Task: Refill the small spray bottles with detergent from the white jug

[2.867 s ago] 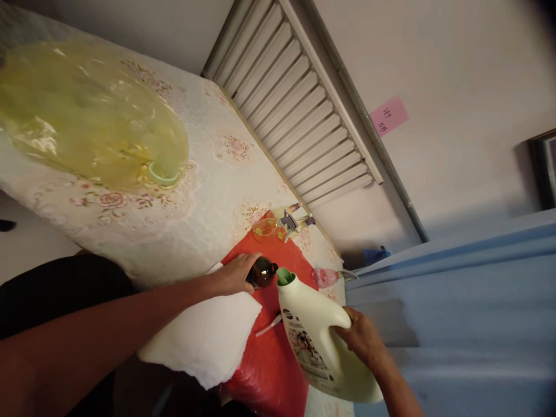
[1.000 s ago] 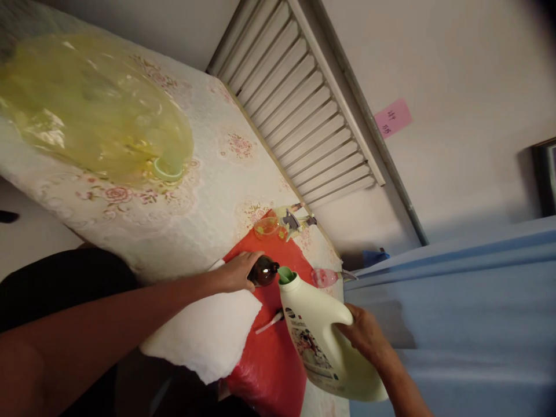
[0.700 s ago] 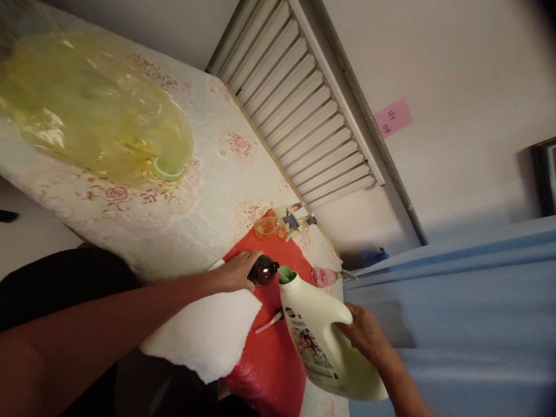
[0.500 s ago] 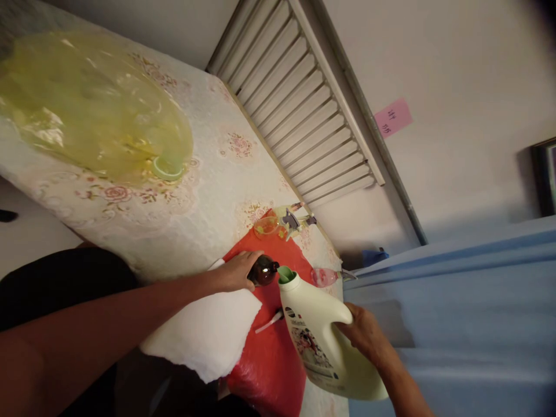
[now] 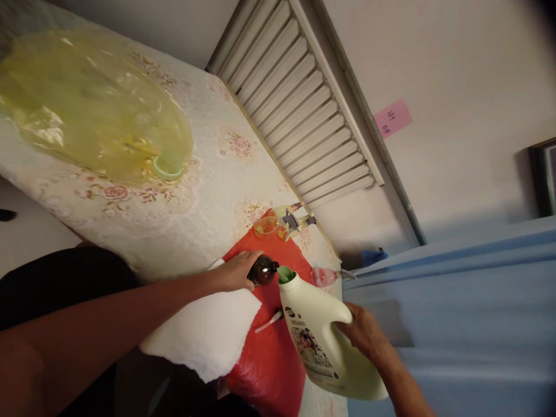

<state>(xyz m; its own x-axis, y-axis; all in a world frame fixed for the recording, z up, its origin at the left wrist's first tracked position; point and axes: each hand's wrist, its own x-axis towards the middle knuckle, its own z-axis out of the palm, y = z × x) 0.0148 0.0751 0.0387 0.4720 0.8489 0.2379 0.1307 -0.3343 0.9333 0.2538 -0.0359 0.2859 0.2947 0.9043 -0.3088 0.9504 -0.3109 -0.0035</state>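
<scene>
L hand (image 5: 234, 272): closed round the brown bottle (image 5: 263, 270), gripping its body from the near-left side; bottle upright on the red plastic sheet (image 5: 269, 365), neck clear of the fingers and open to the right. R hand (image 5: 362, 335): clamped on the handle of the big cream jug (image 5: 319, 341), at its rear end; jug tipped over, long axis running from that grip up and to the left, green spout (image 5: 284, 274) at the far tip. Spout just beside the bottle's neck, on its right, nearly touching; any liquid between them, can't tell. So: bottle up-left of the R grip, w/ the jug's whole length between; L hand the nearer one, directly on it. Around: white cloth (image 5: 204, 333) under the L wrist, touching the sheet's edge; thin white tube (image 5: 269, 322) flat on the sheet below the bottle; pink spray bottle (image 5: 324, 277) just behind the spout; orange-tinted spray bottle (image 5: 278, 225) further back; yellow plastic bag (image 5: 87, 110) well apart on the floral tablecloth (image 5: 208, 191).
</scene>
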